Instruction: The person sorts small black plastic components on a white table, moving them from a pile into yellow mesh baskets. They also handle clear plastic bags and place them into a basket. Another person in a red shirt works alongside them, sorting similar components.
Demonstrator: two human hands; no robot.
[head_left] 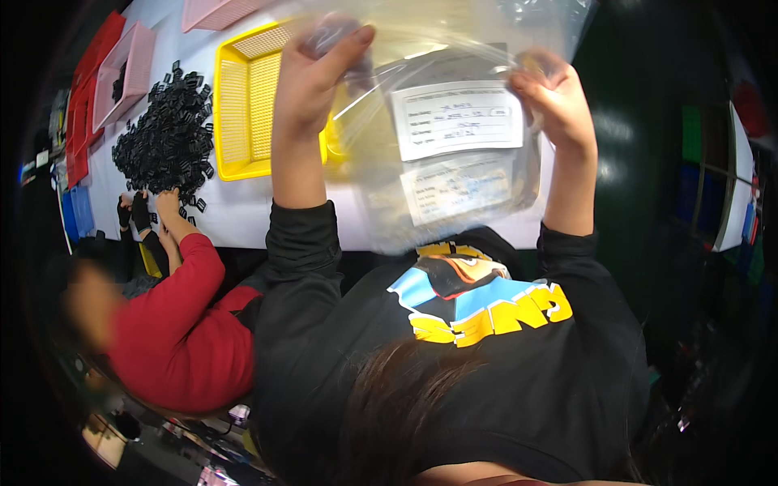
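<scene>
While left hand [318, 79] and right hand [555, 101] grip, the bag [381, 174] stretches between.

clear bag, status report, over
Left hand and right hand gripping clear bag. Two white slips show at bag. Yellow basket to its left.

Bright tabletop [243, 217], dark distorted edges, motion-blurred bag [379, 182]

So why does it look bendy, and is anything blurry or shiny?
In the head view, the red thing curves near the left rim, fisheye style; in the head view, the clear bag looks smeared, perhaps from moving, with white glare streaks.
</scene>
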